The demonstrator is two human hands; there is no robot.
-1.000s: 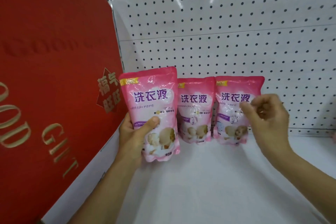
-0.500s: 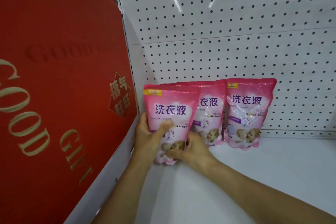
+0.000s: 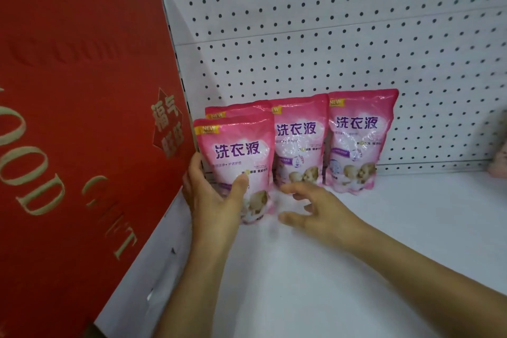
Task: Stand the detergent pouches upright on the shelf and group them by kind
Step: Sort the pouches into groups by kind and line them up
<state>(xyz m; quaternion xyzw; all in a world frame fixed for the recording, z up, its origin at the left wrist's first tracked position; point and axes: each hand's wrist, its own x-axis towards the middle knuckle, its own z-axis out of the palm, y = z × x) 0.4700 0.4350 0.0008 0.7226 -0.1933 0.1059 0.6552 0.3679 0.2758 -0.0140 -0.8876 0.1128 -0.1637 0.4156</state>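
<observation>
Four pink pouches stand upright at frame centre: front pouch (image 3: 237, 162) grasped by the left hand (image 3: 211, 195); right hand (image 3: 315, 208) released, fingers spread. Red gift box (image 3: 82, 132) crowds the left.

Red box (image 3: 68, 132) fills the 9 o'clock side, standing upright at the shelf's end, gold "GOOD GIFT" lettering running down its face, plus a red diamond label (image 3: 166, 123) with gold Chinese characters near its right edge. White pegboard (image 3: 343, 35) from 12 to 3 o'clock, dotted with dark holes, one horizontal seam across it. Blurred pinkish item (image 3: 498, 156) at 3 o'clock, cut off by the frame edge; can't tell what it is.
</observation>
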